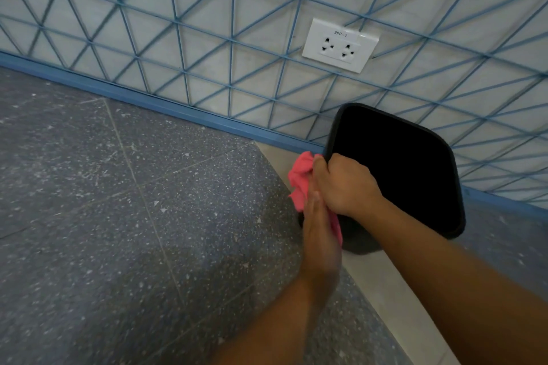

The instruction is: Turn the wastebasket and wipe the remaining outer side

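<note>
**Cloth against the bin's side**

While the right hand [345,184] curls over the rim of the black bin [397,169], gripping its near-left corner, the left hand [318,225] presses a pink cloth [299,181] flat-fingered against the bin's outer side. The bin stands on the speckled floor [118,201], close to the blue baseboard [148,101] under a wall socket [340,44].

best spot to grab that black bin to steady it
Grip the rim at its near-left corner, from above, as the right hand does: the black bin opens upward, so fingers hook over the edge there. The left hand presses the pink cloth against its outer side.
</note>
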{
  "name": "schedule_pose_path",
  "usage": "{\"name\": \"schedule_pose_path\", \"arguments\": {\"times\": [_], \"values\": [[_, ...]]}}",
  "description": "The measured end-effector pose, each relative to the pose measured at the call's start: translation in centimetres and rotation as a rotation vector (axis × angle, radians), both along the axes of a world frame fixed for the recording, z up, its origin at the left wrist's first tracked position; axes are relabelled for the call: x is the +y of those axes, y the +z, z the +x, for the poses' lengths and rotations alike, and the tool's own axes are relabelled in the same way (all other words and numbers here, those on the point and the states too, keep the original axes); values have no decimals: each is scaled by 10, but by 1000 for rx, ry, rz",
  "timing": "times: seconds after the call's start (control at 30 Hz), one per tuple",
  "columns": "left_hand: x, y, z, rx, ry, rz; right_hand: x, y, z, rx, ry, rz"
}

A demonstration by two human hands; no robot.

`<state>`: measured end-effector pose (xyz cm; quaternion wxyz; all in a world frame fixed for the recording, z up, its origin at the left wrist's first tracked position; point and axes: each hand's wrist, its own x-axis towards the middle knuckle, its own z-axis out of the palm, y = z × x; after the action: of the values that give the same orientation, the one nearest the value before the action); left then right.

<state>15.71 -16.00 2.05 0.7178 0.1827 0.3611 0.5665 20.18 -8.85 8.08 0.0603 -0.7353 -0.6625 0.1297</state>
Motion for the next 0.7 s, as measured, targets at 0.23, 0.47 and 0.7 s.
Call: {"name": "schedule_pose_path", "arguments": {"times": [0.23,0.47,0.7], "values": [[17,-15,-7,225,-65,-14,3,-3,4,-13,4,15],[28,-13,-7,76,-102,-23,1,-4,17,-56,40,9],[26,-10,-7,19,-95,-21,0,-6,21,-55,47,16]]}}
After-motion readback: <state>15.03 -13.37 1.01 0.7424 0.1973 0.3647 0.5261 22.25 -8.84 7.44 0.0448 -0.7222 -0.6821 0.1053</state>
